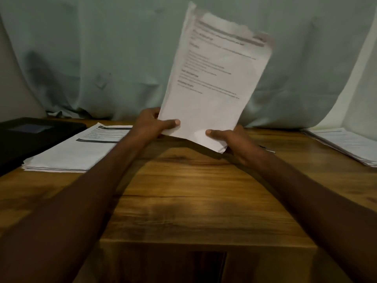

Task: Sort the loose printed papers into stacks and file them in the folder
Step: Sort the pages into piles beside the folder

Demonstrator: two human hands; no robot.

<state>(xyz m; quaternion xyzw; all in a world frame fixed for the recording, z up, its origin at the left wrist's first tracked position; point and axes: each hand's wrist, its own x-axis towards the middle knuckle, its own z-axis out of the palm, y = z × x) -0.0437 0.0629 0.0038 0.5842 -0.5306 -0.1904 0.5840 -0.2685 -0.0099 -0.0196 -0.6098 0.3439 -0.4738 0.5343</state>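
Head view: both thumbs atop upright papers [212, 78]

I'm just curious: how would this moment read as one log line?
left hand: grips held papers | right hand: grips same | stacks: left stack, right stack | folder: closed, on table

The near and centre area of the wooden table [183, 190] is bare and open to a hand. The left paper stack [77, 148] and black folder [30, 137] block the far left. The right paper stack [346, 146] blocks the far right. A curtain [102, 58] closes off the far edge.
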